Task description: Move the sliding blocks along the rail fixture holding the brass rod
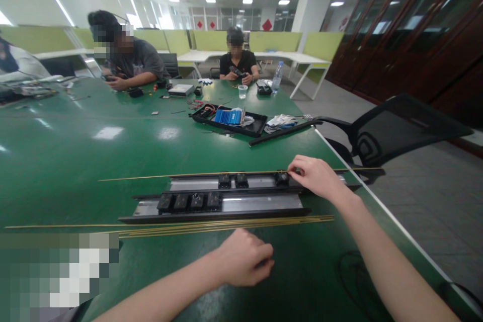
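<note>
My right hand (311, 175) pinches a thin brass-coloured rod (151, 177) between thumb and finger. The rod lies along the back of the far metal channel (260, 181), reaching past both its ends. In that channel sit a black block (282, 178) by my fingertips and two others (225, 180) further left. The nearer channel (260, 203) carries several black blocks (181, 203) side by side at its left. My left hand (247, 256) hovers or rests in front, fingers curled, nothing visible in it. Between it and the channels lie several loose brass-coloured rods (196, 229).
A black tray (260, 123) with a blue part and wires stands further back, beside gloves (281, 122) and a black strip (279, 135). Two people (136, 58) sit across the green table (94, 156). A black chair (400, 126) is at the right edge.
</note>
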Tool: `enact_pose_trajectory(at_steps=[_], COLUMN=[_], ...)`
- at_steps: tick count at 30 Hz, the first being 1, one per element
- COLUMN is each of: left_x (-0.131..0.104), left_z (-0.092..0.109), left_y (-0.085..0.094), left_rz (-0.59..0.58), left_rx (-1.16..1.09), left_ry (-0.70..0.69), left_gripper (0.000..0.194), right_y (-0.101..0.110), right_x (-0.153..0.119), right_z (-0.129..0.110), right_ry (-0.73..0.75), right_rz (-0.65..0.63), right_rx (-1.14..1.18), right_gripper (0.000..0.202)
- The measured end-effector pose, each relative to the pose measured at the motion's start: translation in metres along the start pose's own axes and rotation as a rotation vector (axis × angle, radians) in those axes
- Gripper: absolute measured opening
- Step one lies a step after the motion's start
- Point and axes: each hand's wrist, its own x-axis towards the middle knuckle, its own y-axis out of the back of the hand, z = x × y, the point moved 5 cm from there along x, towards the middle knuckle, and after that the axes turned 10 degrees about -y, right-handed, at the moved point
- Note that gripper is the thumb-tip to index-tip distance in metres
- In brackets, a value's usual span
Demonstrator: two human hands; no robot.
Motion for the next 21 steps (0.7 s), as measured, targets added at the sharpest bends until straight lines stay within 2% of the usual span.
enact_pose_trajectory(at_steps=[21], left_x=[-0.0033], left_z=[-0.0013], left_y=[-0.0021], left_rz=[0.024], left_rx=[-0.013], left_ry=[0.005], left_gripper=[0.019], right_y=[0.0013], right_x=[-0.0008], right_z=[0.0047], right_ry=[-0.012], right_rz=[0.001], right_rx=[-0.051], right_gripper=[0.014])
